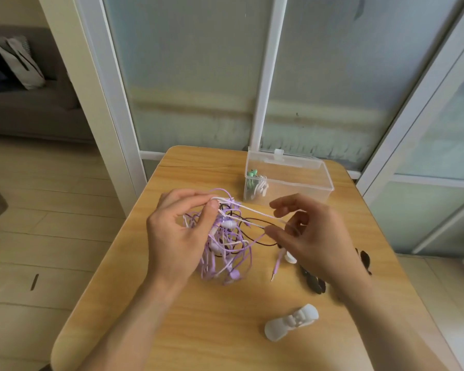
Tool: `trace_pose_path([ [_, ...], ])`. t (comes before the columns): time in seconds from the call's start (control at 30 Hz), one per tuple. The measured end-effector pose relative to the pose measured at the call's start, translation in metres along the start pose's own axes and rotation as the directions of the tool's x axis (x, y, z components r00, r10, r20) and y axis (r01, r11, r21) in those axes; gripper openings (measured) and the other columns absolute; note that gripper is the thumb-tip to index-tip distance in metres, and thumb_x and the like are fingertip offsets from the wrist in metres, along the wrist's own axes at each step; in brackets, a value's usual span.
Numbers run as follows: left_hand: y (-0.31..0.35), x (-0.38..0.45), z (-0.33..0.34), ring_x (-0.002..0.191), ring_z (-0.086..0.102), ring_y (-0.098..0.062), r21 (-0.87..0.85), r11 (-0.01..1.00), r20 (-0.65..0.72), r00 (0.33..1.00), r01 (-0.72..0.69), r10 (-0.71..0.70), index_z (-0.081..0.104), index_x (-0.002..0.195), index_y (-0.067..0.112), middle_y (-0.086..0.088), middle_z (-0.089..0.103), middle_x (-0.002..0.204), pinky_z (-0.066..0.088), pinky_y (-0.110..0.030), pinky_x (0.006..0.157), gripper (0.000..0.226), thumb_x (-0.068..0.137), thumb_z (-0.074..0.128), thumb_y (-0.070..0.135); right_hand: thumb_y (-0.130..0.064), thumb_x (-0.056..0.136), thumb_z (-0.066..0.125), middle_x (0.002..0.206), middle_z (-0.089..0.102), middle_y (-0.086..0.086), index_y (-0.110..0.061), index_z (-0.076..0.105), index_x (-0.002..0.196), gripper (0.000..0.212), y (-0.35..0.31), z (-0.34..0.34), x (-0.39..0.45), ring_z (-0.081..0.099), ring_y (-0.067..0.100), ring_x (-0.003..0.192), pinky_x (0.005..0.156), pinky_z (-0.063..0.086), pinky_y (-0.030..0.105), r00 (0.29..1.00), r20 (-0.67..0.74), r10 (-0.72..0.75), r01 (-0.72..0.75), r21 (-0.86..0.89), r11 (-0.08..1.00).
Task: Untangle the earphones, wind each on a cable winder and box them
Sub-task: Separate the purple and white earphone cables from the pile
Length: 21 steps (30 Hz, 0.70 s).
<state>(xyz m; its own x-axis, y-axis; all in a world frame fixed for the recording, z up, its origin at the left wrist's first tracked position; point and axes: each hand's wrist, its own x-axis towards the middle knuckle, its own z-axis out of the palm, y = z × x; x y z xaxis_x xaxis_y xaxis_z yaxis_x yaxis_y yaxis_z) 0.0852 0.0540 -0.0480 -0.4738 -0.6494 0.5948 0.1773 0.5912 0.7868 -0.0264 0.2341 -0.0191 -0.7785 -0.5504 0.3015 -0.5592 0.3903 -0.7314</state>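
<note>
Nearest, a pale grey bow-shaped cable winder (292, 322) waits on the wooden counter (188, 317). Left hand (181, 231) pinches the purple-white-black earphone tangle (225, 242) aloft; right hand (303, 231) pinches a white strand (263, 214). Better to feed it out slowly, loosening loops rather than tugging.

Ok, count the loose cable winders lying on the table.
3 in view: a white winder near the front edge, a black winder under the right wrist, another black winder beyond that arm. The arm may hide more.
</note>
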Motion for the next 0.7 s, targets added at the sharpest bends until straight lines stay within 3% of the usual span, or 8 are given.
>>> trace_pose_path([
  [0.17, 0.002, 0.0, -0.001, 0.089, 0.069, -0.011, -0.023, 1.0, 0.004, 1.0, 0.019, -0.019, 0.074, 0.091, 0.017, 0.007, 0.073, 0.09, 0.049, -0.018, 0.081, 0.005, 0.089, 0.071, 0.013, -0.007, 0.085, 0.077, 0.099, 0.063, -0.004, -0.015, 0.071, 0.085, 0.011, 0.007, 0.02, 0.002, 0.064, 0.006, 0.086, 0.076, 0.054, 0.021, 0.928, -0.339, -0.153, 0.146, -0.046, 0.988],
  [0.23, 0.002, -0.002, 0.001, 0.082, 0.068, -0.006, 0.017, 1.0, 0.018, 1.0, 0.014, -0.014, 0.069, 0.091, 0.017, 0.012, 0.071, 0.086, 0.05, -0.016, 0.076, 0.003, 0.093, 0.067, 0.015, -0.006, 0.088, 0.074, 0.096, 0.066, -0.004, -0.014, 0.067, 0.086, 0.011, 0.003, 0.022, 0.002, 0.065, 0.006, 0.088, 0.078, 0.055, 0.022, 0.916, -0.382, -0.123, 0.145, 0.028, 0.989],
  [0.27, 0.0, -0.002, 0.001, 0.08, 0.067, -0.004, 0.033, 0.999, 0.027, 0.999, 0.016, -0.017, 0.065, 0.092, 0.017, 0.014, 0.07, 0.085, 0.049, -0.015, 0.074, 0.005, 0.095, 0.063, 0.014, -0.007, 0.089, 0.073, 0.091, 0.068, -0.004, -0.014, 0.066, 0.087, 0.01, 0.001, 0.021, 0.003, 0.066, 0.007, 0.084, 0.076, 0.055, 0.023, 0.93, -0.365, -0.041, 0.098, 0.139, 0.985],
  [0.33, -0.005, 0.0, 0.002, 0.076, 0.067, -0.003, 0.05, 0.997, 0.043, 0.997, 0.054, -0.057, 0.058, 0.093, 0.018, 0.017, 0.069, 0.082, 0.049, -0.014, 0.069, 0.007, 0.098, 0.056, 0.013, -0.009, 0.087, 0.076, 0.083, 0.073, -0.003, -0.011, 0.066, 0.091, 0.01, -0.002, 0.012, 0.004, 0.07, 0.008, 0.076, 0.072, 0.056, 0.022, 0.962, -0.206, 0.181, -0.068, 0.459, 0.886],
  [0.4, -0.013, 0.003, -0.001, 0.072, 0.067, -0.003, 0.066, 0.992, 0.049, 0.992, 0.11, -0.113, 0.056, 0.094, 0.016, 0.017, 0.07, 0.08, 0.051, -0.02, 0.066, 0.007, 0.099, 0.053, 0.015, -0.012, 0.082, 0.08, 0.082, 0.075, 0.001, -0.007, 0.068, 0.094, 0.017, 0.006, 0.002, 0.007, 0.072, 0.013, 0.076, 0.073, 0.057, 0.025, 0.967, 0.024, 0.254, -0.227, 0.538, 0.812],
  [0.5, -0.029, 0.009, -0.004, 0.07, 0.068, -0.009, 0.074, 0.969, 0.018, 0.971, 0.235, -0.237, 0.055, 0.095, 0.016, 0.011, 0.071, 0.079, 0.055, -0.036, 0.071, 0.011, 0.102, 0.049, 0.023, -0.027, 0.085, 0.077, 0.085, 0.076, 0.0, -0.015, 0.071, 0.099, 0.019, 0.019, 0.002, 0.006, 0.071, 0.02, 0.083, 0.077, 0.057, 0.034, 0.933, 0.25, 0.257, -0.329, 0.309, 0.892],
  [0.6, -0.038, 0.012, -0.006, 0.069, 0.07, -0.024, -0.011, 0.929, 0.023, 0.929, 0.371, -0.371, 0.055, 0.092, 0.021, 0.001, 0.073, 0.082, 0.057, -0.049, 0.069, 0.012, 0.1, 0.05, 0.028, -0.037, 0.079, 0.082, 0.088, 0.075, -0.007, -0.021, 0.07, 0.095, 0.025, 0.023, 0.015, -0.002, 0.07, 0.005, 0.08, 0.077, 0.058, 0.03, 0.926, 0.324, 0.192, -0.254, 0.158, 0.954],
  [0.7, -0.034, 0.014, -0.004, 0.064, 0.07, -0.027, -0.168, 0.836, 0.018, 0.849, 0.523, -0.528, 0.057, 0.097, 0.01, -0.008, 0.073, 0.08, 0.056, -0.037, 0.054, 0.013, 0.102, 0.052, 0.021, -0.046, 0.07, 0.088, 0.087, 0.073, -0.01, -0.026, 0.065, 0.091, 0.037, 0.022, 0.033, -0.012, 0.069, -0.003, 0.08, 0.073, 0.058, 0.025, 0.893, 0.412, 0.178, -0.181, -0.032, 0.983],
])
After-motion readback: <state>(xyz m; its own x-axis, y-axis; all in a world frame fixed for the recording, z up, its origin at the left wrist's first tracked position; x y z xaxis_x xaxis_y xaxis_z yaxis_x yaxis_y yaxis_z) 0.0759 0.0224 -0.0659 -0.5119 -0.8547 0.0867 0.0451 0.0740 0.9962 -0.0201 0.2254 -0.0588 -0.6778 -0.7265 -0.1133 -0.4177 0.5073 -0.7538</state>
